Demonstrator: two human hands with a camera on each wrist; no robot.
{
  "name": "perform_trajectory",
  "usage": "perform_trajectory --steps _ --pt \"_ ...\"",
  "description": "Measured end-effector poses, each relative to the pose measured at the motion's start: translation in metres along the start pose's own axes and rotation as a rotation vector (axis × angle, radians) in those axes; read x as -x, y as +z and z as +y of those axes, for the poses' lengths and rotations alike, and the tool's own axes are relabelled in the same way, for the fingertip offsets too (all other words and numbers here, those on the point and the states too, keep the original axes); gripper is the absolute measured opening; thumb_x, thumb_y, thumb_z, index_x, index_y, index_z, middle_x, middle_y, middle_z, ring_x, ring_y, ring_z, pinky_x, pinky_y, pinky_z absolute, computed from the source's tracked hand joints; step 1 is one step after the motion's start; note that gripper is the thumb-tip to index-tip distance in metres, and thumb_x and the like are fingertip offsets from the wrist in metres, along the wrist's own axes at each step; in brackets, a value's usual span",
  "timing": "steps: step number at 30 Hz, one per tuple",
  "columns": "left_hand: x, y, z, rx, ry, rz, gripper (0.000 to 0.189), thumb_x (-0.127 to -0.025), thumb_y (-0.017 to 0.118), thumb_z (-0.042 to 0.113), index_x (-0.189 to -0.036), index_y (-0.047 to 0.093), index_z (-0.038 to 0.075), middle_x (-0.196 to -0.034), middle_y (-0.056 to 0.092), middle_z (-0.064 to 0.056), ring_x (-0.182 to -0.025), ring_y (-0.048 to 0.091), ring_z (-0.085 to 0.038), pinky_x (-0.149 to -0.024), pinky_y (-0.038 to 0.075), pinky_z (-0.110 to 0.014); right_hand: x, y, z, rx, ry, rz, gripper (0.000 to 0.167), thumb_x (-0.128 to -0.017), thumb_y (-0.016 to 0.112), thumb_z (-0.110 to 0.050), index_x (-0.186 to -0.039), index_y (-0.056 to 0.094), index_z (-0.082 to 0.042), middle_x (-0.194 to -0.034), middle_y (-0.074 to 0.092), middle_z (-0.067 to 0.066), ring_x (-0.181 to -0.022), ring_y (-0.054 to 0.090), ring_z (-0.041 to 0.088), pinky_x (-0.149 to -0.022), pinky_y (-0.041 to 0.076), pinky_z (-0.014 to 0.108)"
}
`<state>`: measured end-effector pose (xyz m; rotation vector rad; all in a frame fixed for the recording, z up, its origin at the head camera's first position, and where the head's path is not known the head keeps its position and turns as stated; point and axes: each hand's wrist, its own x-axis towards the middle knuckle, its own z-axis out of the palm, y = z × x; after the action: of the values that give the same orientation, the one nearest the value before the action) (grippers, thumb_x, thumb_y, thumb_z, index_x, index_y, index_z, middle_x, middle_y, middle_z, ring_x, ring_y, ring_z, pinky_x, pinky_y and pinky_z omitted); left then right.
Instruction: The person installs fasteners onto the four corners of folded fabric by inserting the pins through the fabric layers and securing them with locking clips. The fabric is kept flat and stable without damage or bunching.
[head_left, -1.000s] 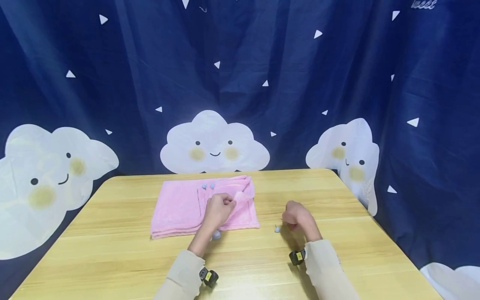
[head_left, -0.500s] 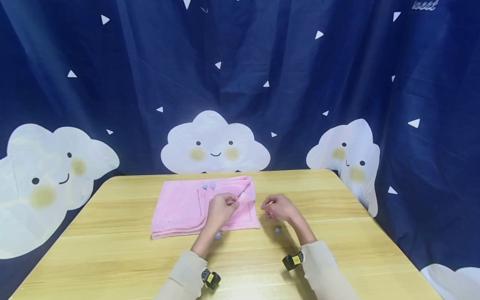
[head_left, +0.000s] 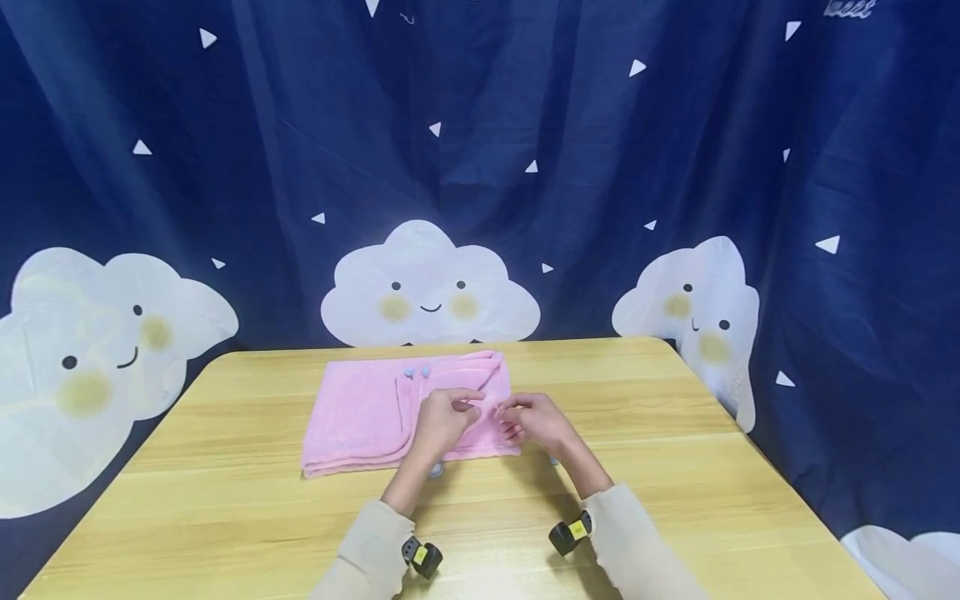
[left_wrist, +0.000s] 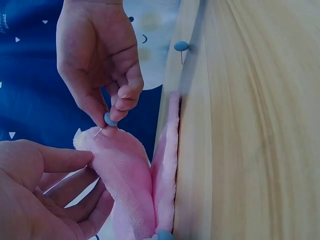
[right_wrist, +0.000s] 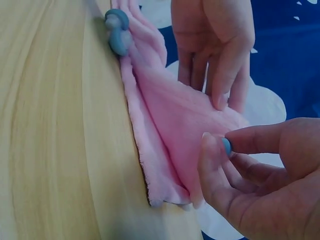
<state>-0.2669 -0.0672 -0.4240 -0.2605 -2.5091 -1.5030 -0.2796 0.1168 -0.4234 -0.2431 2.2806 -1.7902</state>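
Observation:
A folded pink fleece cloth point(head_left: 356, 412) lies on the table, its right part lifted into a fold. My left hand point(head_left: 444, 421) pinches that fold's edge between thumb and fingers, as the left wrist view shows point(left_wrist: 40, 185). My right hand point(head_left: 536, 419) has come up beside it and holds a blue-headed twist pin point(left_wrist: 111, 119) by its head. The pin's thin twisted shaft points at the pink cloth point(left_wrist: 122, 170); whether its tip has entered the fabric I cannot tell. In the right wrist view the blue head point(right_wrist: 227, 146) sits between thumb and forefinger.
Another blue-headed pin point(left_wrist: 181, 46) stands head up on the wooden table point(head_left: 225, 500), partly behind my right wrist in the head view. Two blue heads point(head_left: 417, 372) sit on the cloth's far part. A blue-grey round piece point(head_left: 436, 470) lies at its near edge.
My right hand has moved left and away from me, from the table beside the loose pin to the cloth, bringing a pin. The left hand stays on the fold.

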Motion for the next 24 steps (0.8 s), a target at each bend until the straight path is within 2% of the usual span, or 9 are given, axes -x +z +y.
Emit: perform_trajectory --steps 5,10,15,18,21,24 --pt "-0.0004 -0.0003 0.0017 -0.023 0.025 -0.004 0.023 -0.082 0.074 0.000 -0.101 0.081 0.012 -0.103 0.078 -0.012 -0.091 0.076 -0.027 -0.075 0.060 -0.036 0.0013 0.0018 -0.0020 0.006 0.007 0.022 0.022 -0.094 0.058 -0.004 -0.105 0.067 0.013 -0.084 0.066 0.012 -0.072 0.063 0.018 -0.069 0.061 0.037" --pt "-0.0007 0.0000 0.0026 -0.034 0.021 -0.013 0.022 -0.083 0.074 0.000 -0.097 0.082 0.014 -0.100 0.079 -0.010 -0.081 0.073 -0.018 -0.067 0.056 -0.030 0.0036 0.0012 -0.0042 -0.003 0.009 0.007 0.024 -0.096 0.056 -0.006 -0.106 0.066 0.013 -0.088 0.068 0.015 -0.075 0.064 0.019 -0.072 0.061 0.038" --pt "-0.0004 0.0010 0.0023 -0.031 0.005 -0.018 0.023 -0.081 0.073 -0.002 -0.095 0.083 0.013 -0.097 0.079 -0.009 -0.054 0.048 -0.008 -0.051 0.041 -0.023 0.0027 0.0001 -0.0051 -0.048 0.039 -0.050 0.040 -0.106 0.046 -0.019 -0.115 0.062 0.017 -0.094 0.068 0.019 -0.080 0.065 0.019 -0.082 0.061 0.041" --pt "0.0000 0.0017 0.0020 -0.038 -0.003 -0.020 0.023 -0.081 0.073 -0.002 -0.094 0.083 0.014 -0.095 0.079 -0.008 -0.049 0.039 -0.008 -0.047 0.035 -0.023 0.0019 0.0002 -0.0048 -0.076 0.060 -0.073 0.052 -0.109 0.044 -0.030 -0.119 0.060 0.018 -0.097 0.067 0.021 -0.082 0.066 0.021 -0.085 0.061 0.042" --pt "0.0004 0.0022 0.0021 -0.049 0.002 -0.016 0.022 -0.082 0.073 -0.002 -0.093 0.083 0.015 -0.094 0.080 -0.008 -0.053 0.049 -0.009 -0.050 0.041 -0.023 0.0012 0.0007 -0.0041 -0.082 0.067 -0.073 0.050 -0.107 0.048 -0.030 -0.121 0.059 0.016 -0.101 0.067 0.024 -0.082 0.067 0.021 -0.083 0.062 0.041" --pt "0.0013 0.0026 0.0019 -0.071 0.026 -0.003 0.020 -0.082 0.074 -0.002 -0.094 0.082 0.013 -0.093 0.079 -0.011 -0.068 0.067 -0.014 -0.060 0.052 -0.027 0.0004 0.0013 -0.0034 -0.100 0.071 -0.064 0.038 -0.105 0.052 -0.022 -0.119 0.058 0.013 -0.099 0.066 0.022 -0.081 0.067 0.021 -0.081 0.062 0.038"
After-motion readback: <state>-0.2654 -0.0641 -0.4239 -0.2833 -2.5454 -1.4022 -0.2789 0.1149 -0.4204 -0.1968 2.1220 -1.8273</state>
